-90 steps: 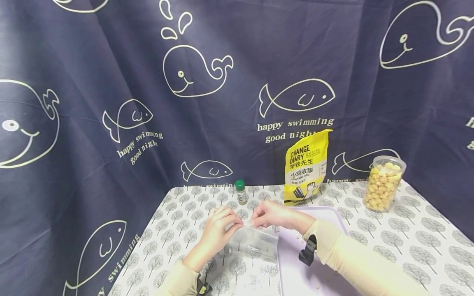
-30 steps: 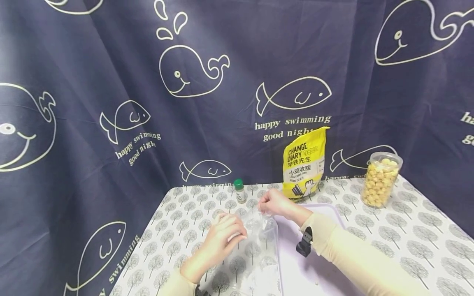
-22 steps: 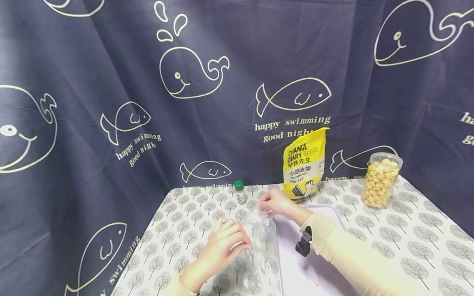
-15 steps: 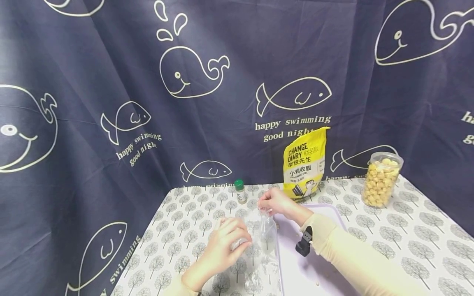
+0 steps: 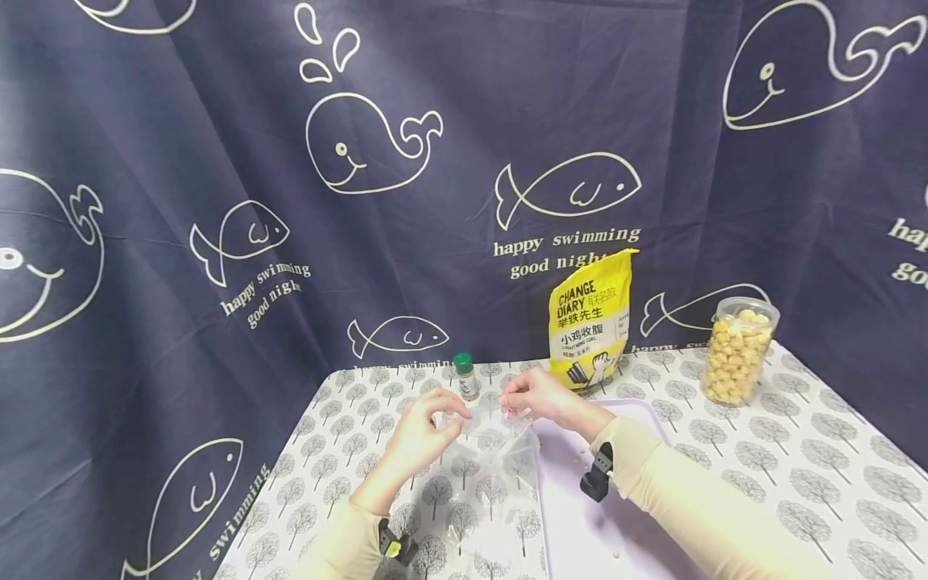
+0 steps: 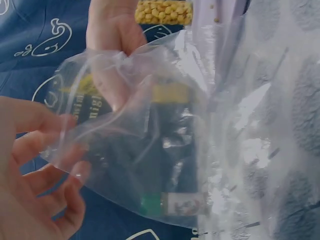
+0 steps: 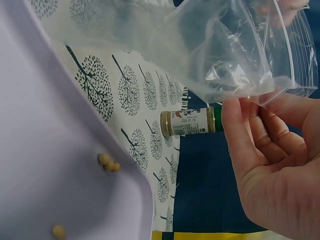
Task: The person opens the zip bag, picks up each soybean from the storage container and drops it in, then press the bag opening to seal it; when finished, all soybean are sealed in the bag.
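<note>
A clear zip bag [image 5: 500,475] spreads between my two hands over the tree-print tablecloth, its mouth at the far end. My right hand [image 5: 544,396] pinches one corner of the mouth; the right wrist view shows thumb and fingers of this hand [image 7: 272,160] gathered on the crinkled plastic. Across from it, my left hand [image 5: 424,431] holds the opposite side of the mouth. In the left wrist view the left hand [image 6: 42,170] has its fingers at the zip strip, some seen through the film, and the bag [image 6: 170,135] gapes between the hands.
A lilac tray [image 5: 573,515] with a few small yellow balls lies right of the bag. Behind stand a green-capped spice bottle [image 5: 466,379], a yellow printed pouch [image 5: 590,322] and a clear jar of yellow balls [image 5: 738,354]. A dark whale-print curtain [image 5: 435,266] hangs at the back.
My left hand has moved up and away from me, from beside the bag to its mouth, which it now holds. The right hand keeps its corner. The bag has spread wider.
</note>
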`<state>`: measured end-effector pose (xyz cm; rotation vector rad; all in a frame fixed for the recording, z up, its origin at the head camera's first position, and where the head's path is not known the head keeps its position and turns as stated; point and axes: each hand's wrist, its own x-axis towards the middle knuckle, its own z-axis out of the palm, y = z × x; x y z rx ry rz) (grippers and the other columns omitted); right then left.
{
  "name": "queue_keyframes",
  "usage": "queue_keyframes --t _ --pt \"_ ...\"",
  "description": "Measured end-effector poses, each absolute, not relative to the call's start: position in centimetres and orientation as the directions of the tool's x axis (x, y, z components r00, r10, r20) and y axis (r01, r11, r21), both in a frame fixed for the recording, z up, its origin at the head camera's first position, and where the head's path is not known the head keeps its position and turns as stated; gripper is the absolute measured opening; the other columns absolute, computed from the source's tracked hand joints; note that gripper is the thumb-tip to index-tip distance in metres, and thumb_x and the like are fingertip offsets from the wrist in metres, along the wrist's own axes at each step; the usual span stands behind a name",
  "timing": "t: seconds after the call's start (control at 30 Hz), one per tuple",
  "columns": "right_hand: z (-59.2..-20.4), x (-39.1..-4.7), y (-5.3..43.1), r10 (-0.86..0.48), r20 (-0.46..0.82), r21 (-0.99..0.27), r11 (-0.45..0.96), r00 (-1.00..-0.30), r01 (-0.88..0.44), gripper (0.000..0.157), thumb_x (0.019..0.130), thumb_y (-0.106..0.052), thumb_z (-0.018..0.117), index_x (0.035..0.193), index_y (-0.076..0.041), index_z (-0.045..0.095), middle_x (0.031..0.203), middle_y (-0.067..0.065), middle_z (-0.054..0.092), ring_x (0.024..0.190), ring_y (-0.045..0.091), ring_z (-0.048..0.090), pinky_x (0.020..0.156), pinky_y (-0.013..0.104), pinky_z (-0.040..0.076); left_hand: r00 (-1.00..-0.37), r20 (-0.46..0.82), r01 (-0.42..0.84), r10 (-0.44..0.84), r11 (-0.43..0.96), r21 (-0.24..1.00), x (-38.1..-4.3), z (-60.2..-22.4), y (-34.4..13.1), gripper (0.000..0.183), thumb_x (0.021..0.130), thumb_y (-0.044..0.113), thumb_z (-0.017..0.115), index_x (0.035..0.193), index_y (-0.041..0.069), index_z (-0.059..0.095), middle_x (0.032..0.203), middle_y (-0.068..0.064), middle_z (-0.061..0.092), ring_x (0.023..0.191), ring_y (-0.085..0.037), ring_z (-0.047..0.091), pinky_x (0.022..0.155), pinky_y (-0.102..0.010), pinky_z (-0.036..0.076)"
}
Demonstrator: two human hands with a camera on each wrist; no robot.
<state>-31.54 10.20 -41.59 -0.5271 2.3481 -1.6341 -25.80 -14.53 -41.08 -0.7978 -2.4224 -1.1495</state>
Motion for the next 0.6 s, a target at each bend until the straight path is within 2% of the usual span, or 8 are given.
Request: queue_keyframes --t 0.13,0.27,0.33,0.47,0.6 --pt "-41.63 -31.51 10.31 -0.427 0.019 -0.940 0.300 -0.904 -0.161 0.015 0.094 -0.006 0.068 0.096 0.008 0.072 0.079 0.006 0.071 0.073 0.015 0.065 0.070 0.040 0.061 -0.790 0.464 0.613 0.401 0.544 0.573 -26.15 -40.58 -14.49 0.023 0.077 -0.004 0.068 0.088 0.013 0.079 0.100 0.005 0.073 0.099 -0.017 0.067 0.080 -0.029 0.056" --pt "-41.71 -31.56 10.38 -0.440 0.006 -0.953 0.268 -0.898 -0.138 0.012 0.094 -0.005 0.068 0.094 0.005 0.073 0.081 0.008 0.071 0.074 0.016 0.067 0.072 0.038 0.062 -0.803 0.424 0.596 0.418 0.559 0.577 -26.10 -40.40 -14.30 0.024 0.076 -0.006 0.067 0.090 0.010 0.080 0.101 -0.002 0.075 0.094 -0.021 0.070 0.066 -0.024 0.058" --pt "-41.77 -31.60 10.42 -0.446 0.014 -0.955 0.259 -0.895 -0.144 0.012 0.094 -0.005 0.068 0.094 0.006 0.073 0.082 0.009 0.071 0.075 0.017 0.067 0.072 0.036 0.061 -0.816 0.408 0.578 0.410 0.565 0.588 -26.05 -40.39 -14.25 0.026 0.076 -0.006 0.068 0.092 0.010 0.080 0.101 -0.002 0.075 0.090 -0.021 0.070 0.065 -0.023 0.057" --pt "-41.92 -31.73 10.51 -0.454 0.045 -0.947 0.265 -0.890 -0.183 0.014 0.093 -0.005 0.069 0.095 0.009 0.073 0.083 0.010 0.072 0.076 0.018 0.068 0.072 0.032 0.059 -0.834 0.386 0.551 0.394 0.571 0.609 -26.09 -40.55 -14.27 0.029 0.075 -0.006 0.067 0.095 0.011 0.080 0.101 -0.001 0.074 0.087 -0.019 0.069 0.069 -0.026 0.058" --pt "-42.22 -31.83 10.62 -0.453 0.037 -0.946 0.271 -0.891 -0.178 0.017 0.093 -0.006 0.069 0.097 0.011 0.072 0.081 0.007 0.072 0.074 0.016 0.067 0.064 0.025 0.053 -0.848 0.359 0.528 0.390 0.556 0.643 -26.13 -40.81 -14.41 0.031 0.072 -0.005 0.067 0.098 0.009 0.079 0.104 -0.004 0.074 0.091 -0.021 0.070 0.077 -0.031 0.058"
